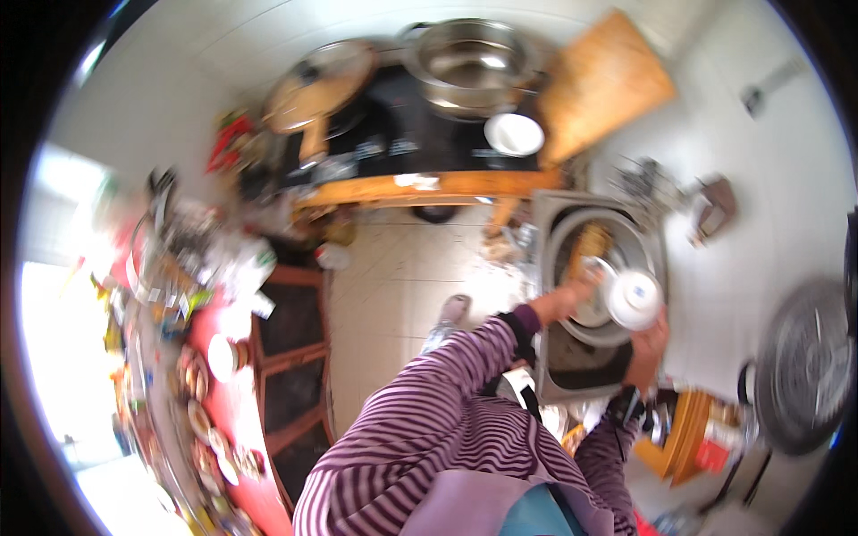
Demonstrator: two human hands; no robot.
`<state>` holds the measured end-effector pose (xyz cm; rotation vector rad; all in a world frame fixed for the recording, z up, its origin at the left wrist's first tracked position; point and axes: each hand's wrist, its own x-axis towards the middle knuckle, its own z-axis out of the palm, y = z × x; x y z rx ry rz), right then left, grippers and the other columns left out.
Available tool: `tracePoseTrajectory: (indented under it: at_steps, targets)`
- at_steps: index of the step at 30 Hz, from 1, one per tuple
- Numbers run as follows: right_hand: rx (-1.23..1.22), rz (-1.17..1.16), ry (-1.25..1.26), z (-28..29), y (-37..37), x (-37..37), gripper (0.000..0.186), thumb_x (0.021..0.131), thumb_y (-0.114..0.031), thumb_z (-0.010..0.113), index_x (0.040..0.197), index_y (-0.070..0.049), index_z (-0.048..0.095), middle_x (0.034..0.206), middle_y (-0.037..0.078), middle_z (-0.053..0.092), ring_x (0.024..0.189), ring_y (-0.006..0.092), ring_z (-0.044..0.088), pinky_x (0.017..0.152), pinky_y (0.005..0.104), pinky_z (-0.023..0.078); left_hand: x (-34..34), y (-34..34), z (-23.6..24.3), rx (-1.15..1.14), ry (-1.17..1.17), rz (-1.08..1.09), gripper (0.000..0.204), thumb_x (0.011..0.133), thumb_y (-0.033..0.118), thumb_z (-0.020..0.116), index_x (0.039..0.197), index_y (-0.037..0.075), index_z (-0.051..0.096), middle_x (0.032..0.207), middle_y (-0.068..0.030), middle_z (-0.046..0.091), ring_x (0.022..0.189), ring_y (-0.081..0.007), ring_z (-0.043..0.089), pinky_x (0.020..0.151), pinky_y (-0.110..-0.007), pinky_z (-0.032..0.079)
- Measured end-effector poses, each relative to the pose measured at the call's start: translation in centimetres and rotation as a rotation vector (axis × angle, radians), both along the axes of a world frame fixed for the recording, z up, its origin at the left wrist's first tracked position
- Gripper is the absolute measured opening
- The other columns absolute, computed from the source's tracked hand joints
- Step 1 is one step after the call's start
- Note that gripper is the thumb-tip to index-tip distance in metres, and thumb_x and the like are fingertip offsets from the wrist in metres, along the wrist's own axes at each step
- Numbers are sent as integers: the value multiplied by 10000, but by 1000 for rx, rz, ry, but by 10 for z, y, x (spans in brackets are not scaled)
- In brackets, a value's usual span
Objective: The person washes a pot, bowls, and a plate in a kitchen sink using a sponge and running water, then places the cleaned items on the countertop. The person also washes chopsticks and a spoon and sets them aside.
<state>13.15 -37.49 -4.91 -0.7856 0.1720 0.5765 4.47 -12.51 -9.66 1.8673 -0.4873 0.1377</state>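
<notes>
My left hand (572, 295) is over the metal sink at the right, closed around a small shiny object, too blurred to name. My right hand (650, 334) grips a white bowl (634, 299) turned with its base upward, just right of my left hand. Under both hands a large round grey basin (581, 335) sits in the sink (572, 382), with a long brownish item (590, 241) inside it.
On the black cooktop (402, 143) stand a lidded pan (322, 85), a steel pot (465, 67) and a white bowl (514, 134). A wooden board (603, 89) leans at right. A cluttered red cabinet (223, 411) lines the left; a large metal lid (800, 366) hangs far right.
</notes>
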Motion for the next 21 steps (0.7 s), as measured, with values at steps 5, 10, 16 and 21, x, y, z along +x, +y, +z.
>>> tracePoseTrajectory:
  at_steps: [5, 10, 16, 21]
  targets:
    - [-245, -51, 79, -17, 0, 15, 512, 978, -354, 422, 1323, 23, 418, 1337, 166, 486, 1206, 303, 498, 1032, 504, 371, -21, -5, 23, -666, 776, 69, 1031, 827, 480, 604, 1485, 132, -109, 1559, -159, 1, 1434, -319, 26, 1127, -489, 108]
    - [-413, 46, 65, -27, 17, 15, 547, 972, -404, 425, 1338, 2, 415, 1327, 168, 497, 1191, 304, 512, 970, 523, 416, -46, 17, 57, -947, 986, 211, 1004, 841, 703, 432, 1484, 171, -125, 1560, -147, -21, 1433, -329, 27, 1090, -580, 133]
    - [-516, 131, -122, -3, 59, -7, 500, 959, -391, 466, 1254, 11, 509, 1234, 172, 567, 1069, 299, 587, 841, 458, 493, -88, 59, 91, -943, 957, 313, 1001, 836, 709, 436, 1487, 182, -113, 1565, -127, -11, 1431, -338, 14, 1058, -644, 118]
    - [-1300, 143, -1210, 41, 161, -74, 276, 915, -225, 568, 1001, 36, 592, 900, 212, 637, 786, 327, 604, 716, 400, 470, -154, 117, 105, -971, 849, 307, 1021, 817, 733, 433, 1486, 188, -112, 1562, -122, -53, 1432, -327, -38, 1055, -661, 132]
